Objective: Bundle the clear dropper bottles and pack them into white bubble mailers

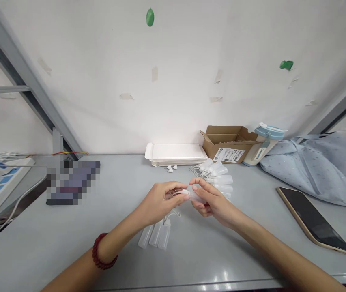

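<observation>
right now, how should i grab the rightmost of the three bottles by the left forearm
Probably around the body of the rightmost bottle, from the right: it lies flat, neck pointing away, the middle bottle crowds its left, and its right side is open.

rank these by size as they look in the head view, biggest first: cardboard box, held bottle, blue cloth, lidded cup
1. Blue cloth
2. Cardboard box
3. Lidded cup
4. Held bottle, partly hidden but clearly smallest
</observation>
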Motion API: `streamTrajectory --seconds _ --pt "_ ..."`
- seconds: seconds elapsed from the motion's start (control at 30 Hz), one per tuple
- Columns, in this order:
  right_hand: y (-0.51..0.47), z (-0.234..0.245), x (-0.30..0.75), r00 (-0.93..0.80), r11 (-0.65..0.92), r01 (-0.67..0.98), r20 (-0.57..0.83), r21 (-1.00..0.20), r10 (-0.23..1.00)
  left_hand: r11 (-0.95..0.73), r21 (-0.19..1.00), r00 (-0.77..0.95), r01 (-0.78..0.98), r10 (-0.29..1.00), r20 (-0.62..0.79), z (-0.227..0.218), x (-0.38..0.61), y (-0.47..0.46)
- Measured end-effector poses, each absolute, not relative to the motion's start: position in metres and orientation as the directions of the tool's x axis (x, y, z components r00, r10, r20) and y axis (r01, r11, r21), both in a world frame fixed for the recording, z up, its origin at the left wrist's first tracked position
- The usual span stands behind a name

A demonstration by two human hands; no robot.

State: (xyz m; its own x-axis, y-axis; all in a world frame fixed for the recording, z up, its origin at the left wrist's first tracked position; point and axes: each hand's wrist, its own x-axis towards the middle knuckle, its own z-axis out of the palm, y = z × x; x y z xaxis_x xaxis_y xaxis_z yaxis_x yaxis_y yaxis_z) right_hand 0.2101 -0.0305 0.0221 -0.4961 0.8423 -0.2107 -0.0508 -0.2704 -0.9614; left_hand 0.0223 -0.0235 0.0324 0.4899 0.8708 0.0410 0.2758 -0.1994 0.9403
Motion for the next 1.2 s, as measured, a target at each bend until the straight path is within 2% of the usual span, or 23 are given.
streamTrajectory --seconds 0.07,0.23,0.33,0.43,0.57,0.77,1.0,1.1,1.2 --pt "-0.031 0.023 0.210 -0.495 -0.273 -0.042 -0.217 -0.961 0.841 -0.167 0.952 0.495 0.257 0.869 0.019 0.032 0.023 -0.024" --pt "-0.032 0.025 0.209 -0.485 -0.267 -0.026 -0.221 -0.963 0.846 -0.306 0.909 0.503 0.284 0.855 0.131 0.032 0.024 -0.024" --pt "-0.031 0.025 0.208 -0.459 -0.247 -0.020 -0.210 -0.969 0.863 -0.294 0.910 0.480 0.293 0.868 0.126 0.033 0.023 -0.023" --pt "-0.030 0.022 0.208 -0.418 -0.100 0.035 -0.106 -0.994 0.902 -0.196 0.945 0.450 0.260 0.891 0.061 0.034 0.022 -0.021" --pt "-0.030 0.017 0.209 -0.352 0.136 0.195 0.060 -0.971 0.934 -0.116 0.969 0.453 0.218 0.891 0.005 0.036 0.020 -0.017" --pt "-0.033 0.014 0.208 -0.359 0.228 0.279 0.119 -0.933 0.926 -0.025 0.976 0.519 0.216 0.850 -0.093 0.031 0.019 -0.012" --pt "-0.032 0.011 0.208 -0.366 0.231 0.273 0.121 -0.934 0.923 0.144 0.966 0.511 0.216 0.826 -0.238 0.033 0.016 -0.011" --pt "-0.031 0.012 0.208 -0.370 0.211 0.239 0.112 -0.948 0.922 0.153 0.951 0.489 0.270 0.828 -0.273 0.032 0.016 -0.011" --pt "-0.031 0.012 0.208 -0.358 0.193 0.199 0.112 -0.961 0.927 0.104 0.957 0.479 0.271 0.847 -0.228 0.031 0.019 -0.014"
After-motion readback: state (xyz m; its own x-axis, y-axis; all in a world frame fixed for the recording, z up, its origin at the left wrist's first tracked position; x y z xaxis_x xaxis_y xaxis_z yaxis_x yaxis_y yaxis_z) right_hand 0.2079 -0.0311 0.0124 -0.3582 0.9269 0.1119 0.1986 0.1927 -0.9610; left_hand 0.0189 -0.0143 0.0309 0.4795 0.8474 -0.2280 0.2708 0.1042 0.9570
